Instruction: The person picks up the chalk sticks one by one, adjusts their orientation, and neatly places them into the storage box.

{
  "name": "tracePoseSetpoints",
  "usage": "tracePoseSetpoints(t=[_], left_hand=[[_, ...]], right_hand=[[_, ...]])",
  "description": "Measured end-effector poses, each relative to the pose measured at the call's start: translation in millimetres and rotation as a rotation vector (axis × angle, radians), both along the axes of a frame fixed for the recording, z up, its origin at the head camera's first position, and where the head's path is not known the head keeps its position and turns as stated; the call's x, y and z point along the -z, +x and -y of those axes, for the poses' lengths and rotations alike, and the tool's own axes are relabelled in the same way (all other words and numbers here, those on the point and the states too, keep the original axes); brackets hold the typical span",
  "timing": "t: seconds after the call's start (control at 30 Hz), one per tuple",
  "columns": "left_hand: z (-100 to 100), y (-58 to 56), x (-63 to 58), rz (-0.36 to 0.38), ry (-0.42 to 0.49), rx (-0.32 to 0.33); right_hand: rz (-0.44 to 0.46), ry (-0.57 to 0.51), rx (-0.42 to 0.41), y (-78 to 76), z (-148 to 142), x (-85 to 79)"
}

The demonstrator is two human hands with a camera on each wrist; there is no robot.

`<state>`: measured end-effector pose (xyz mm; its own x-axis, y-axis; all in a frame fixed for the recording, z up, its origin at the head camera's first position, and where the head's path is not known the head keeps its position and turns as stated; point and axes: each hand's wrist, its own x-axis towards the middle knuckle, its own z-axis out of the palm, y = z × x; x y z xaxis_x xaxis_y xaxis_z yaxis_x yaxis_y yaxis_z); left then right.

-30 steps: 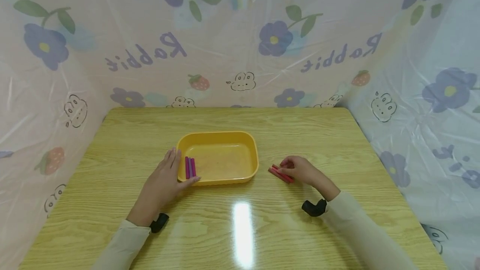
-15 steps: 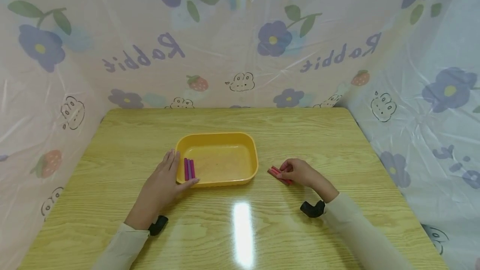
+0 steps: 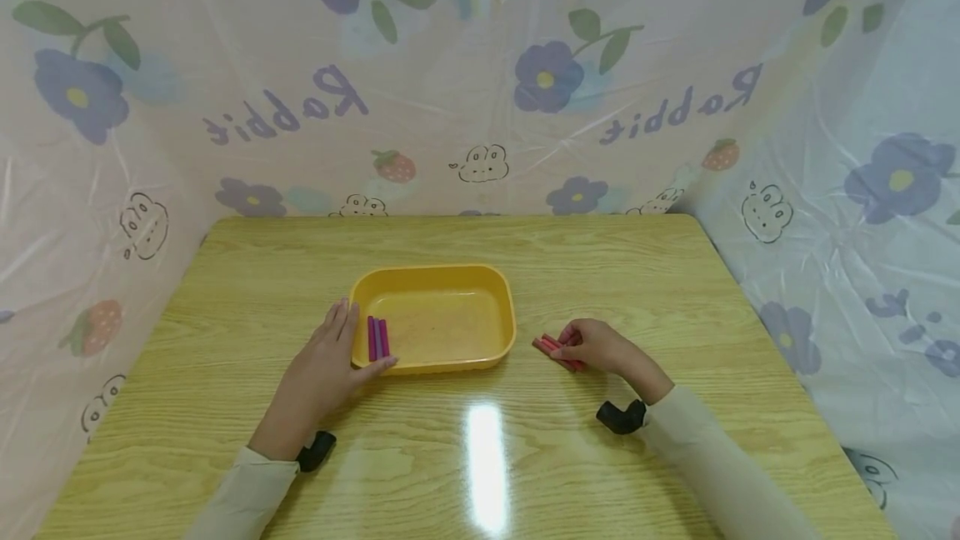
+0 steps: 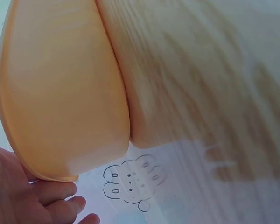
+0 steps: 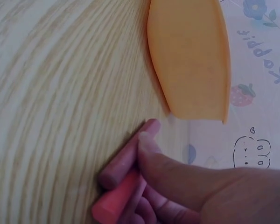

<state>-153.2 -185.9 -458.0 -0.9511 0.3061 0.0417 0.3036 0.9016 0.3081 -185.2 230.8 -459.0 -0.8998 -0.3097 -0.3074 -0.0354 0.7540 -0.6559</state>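
My left hand holds a yellow plastic tray at its front left corner, the thumb over the front rim and the fingers along the left end. In the left wrist view, curved fingers lie against the end of the tray. Inside the tray, three purple and magenta crayons lie side by side. Right of the tray, my right hand pinches a small bunch of crayons low over the table. A brownish-red crayon and a coral-red crayon show there, their far ends hidden by the hand.
The wood-grain table carries a bright light reflection in front of the tray. A printed floral cloth hangs behind it and along both sides. Black wrist mounts sit by both cuffs.
The right hand and its red crayons have shifted slightly leftward and nearer to me. The tray and left hand stay nearly in place, apart from a small shift of the whole view.
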Motion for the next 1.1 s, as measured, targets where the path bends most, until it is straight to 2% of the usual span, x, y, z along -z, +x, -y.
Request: tracePoseSetpoints(t=[0.37,1.1], left_hand=[[-0.2,0.9,0.5,-0.012,0.027,-0.006],[0.9,-0.5,2.2,-0.017,0.017,0.005]], right_hand=[[0.014,0.048,0.021,1.8,3.7,1.5],[0.025,0.029,0.043,5.8,7.7,-1.1]])
